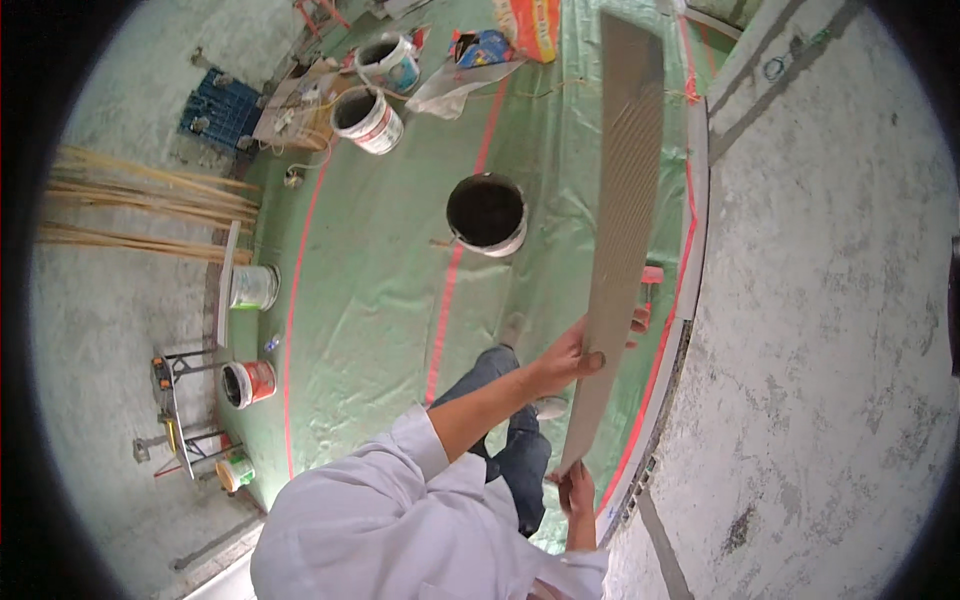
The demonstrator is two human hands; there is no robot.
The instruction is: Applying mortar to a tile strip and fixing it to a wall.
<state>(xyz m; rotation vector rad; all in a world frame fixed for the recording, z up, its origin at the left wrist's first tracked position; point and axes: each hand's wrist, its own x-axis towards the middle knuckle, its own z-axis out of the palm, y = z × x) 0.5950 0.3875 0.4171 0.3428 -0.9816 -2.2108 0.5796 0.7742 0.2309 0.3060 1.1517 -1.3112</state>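
I hold a long, narrow tile strip (pixel 625 180) tilted lengthwise in front of me. Its visible face is coated with grey adhesive combed into fine ridges along much of its length. My left hand (pixel 572 358) grips it below its middle, with the thumb on the coated face and fingertips showing past the right edge. At the near lower end, my right hand (pixel 577 490) is closed on the strip's edge. Just beyond the left fingertips is a small red-topped thing (pixel 652 275), partly hidden by the strip; I cannot make out what it is.
A bucket of dark mix (pixel 486 212) stands on the green floor sheet (pixel 370 260) with red lines. More buckets (pixel 368 120) stand farther back, and several line the left wall. Wooden strips (pixel 150 205) lean there beside a metal step stand (pixel 180 410). A bare wall (pixel 820 300) rises close on my right.
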